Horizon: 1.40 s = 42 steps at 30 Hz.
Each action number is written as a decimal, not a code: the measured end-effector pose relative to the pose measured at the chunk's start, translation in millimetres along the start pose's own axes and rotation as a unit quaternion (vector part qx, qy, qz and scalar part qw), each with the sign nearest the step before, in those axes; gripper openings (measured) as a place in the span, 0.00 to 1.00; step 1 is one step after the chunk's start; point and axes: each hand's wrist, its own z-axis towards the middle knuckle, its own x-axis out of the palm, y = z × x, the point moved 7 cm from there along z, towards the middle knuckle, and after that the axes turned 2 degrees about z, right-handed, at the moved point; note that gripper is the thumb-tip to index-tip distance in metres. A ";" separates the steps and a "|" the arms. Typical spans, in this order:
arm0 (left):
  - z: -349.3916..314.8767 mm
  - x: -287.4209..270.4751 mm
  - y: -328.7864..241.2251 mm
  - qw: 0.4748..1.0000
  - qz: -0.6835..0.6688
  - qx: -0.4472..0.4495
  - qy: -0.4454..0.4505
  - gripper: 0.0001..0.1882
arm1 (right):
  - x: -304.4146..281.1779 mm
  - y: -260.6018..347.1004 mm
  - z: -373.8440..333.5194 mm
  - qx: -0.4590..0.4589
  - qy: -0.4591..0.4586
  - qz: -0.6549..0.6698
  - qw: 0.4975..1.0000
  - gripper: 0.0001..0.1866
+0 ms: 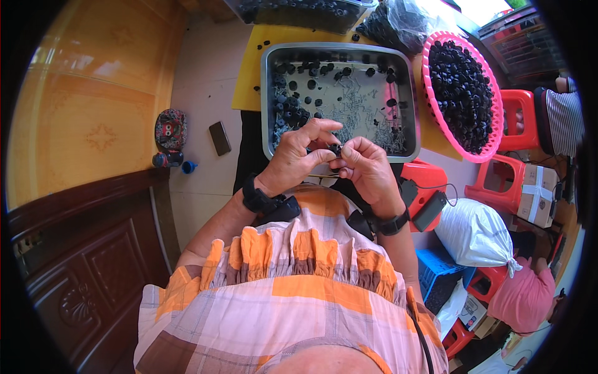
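Above the near edge of a metal tray (269,93), my two hands meet fingertip to fingertip. Between the thumb and finger of my left hand (298,153) is a small black plastic part (335,149). The thumb and forefinger of my right hand (369,167) are pinched together against its right side; whatever else they hold is too small to make out. Inside the tray, round black parts (291,109) lie mostly along the left and far sides. Thin silvery screws or nails (364,103) are scattered over its middle and right.
Right of the tray, a pink basket (495,118) is heaped with black parts. A clear bin (305,15) and a plastic bag (405,25) stand behind. A phone (220,138) lies at left. Red stools (495,181), a white sack (473,230) and other people are at right.
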 end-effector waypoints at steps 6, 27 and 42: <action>-1.7 0.6 -7.8 0.997 0.045 0.054 0.009 0.23 | 0.8 -2.2 -0.3 -0.024 0.012 0.019 0.999 0.05; 0.5 6.1 -7.5 0.999 0.034 0.024 -0.019 0.23 | 3.1 10.4 -0.6 -0.105 -0.033 -0.022 0.994 0.06; 17.9 -19.5 -5.4 0.989 0.136 -0.043 -0.039 0.14 | -98.0 221.9 -56.5 -0.430 -0.342 -0.679 0.487 0.23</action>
